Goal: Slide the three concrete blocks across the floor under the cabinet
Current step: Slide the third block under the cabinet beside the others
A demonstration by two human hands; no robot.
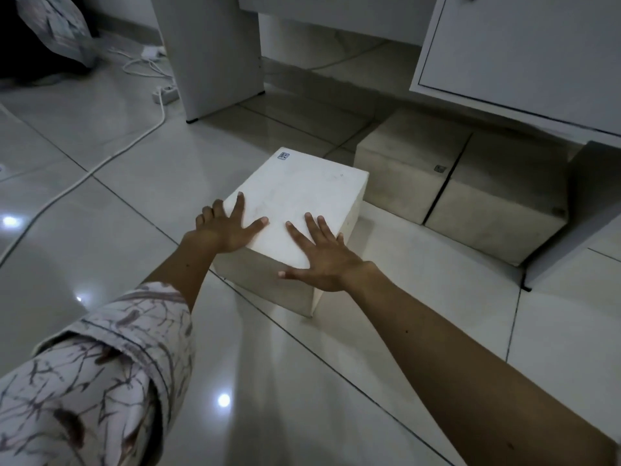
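Concrete block (295, 210), the pale one nearest to the person, lies on the tiled floor (100, 203) in the open, in front of the cabinet (524, 52) and not under it. Both arms reach forward and down to it, the left one with a patterned sleeve (100, 371) pushed up, the right one bare. The left hand (225, 230) lies flat on the near left part of the block's top, fingers straight and spread, with the outer fingers over the left edge. The right hand (322, 260) lies flat on the near right corner of the top, fingers also spread, thumb pointing to the left. The two hands are apart and neither one grips anything. Just behind and to the right, two more blocks stand side by side, touching each other: the left block (403, 169) and the right block (497, 203), both partly under the cabinet's lower edge and in its shadow. They are close to the far right corner of the near block. Farther left stands a white panel leg (215, 52), and beyond it a power strip (164, 93) with a white cable (100, 163) lies on the tiles.
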